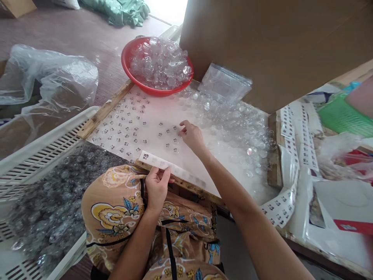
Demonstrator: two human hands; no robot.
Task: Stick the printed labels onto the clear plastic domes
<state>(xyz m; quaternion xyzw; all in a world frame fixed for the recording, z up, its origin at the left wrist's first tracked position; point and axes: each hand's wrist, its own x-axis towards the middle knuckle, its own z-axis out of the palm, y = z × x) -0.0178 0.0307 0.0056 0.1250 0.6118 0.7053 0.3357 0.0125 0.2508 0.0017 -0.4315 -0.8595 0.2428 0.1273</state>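
Observation:
My left hand (159, 184) pinches a white sticker strip (171, 166) at the near wooden edge of a white board. A single panda face shows at the strip's left end; the rest looks mostly bare. Over the middle of the board (163, 107) reaches my right hand (191, 135), fingers bent, thumb and index finger apart, with nothing visible between them. Just left of its fingertips are several small panda stickers (167, 145), apparently on clear round pieces. More clear pieces with panda prints (125, 132) cover the board's left side. Plain clear domes (233, 120) lie to the right.
A red basin (157, 92) heaped with clear domes stands at the far edge. To my left, a white slotted crate (49, 144) holds many printed pieces. Sticker strips (288, 155) hang at right, beside a green basket (344, 114). A cardboard panel (262, 46) rises behind.

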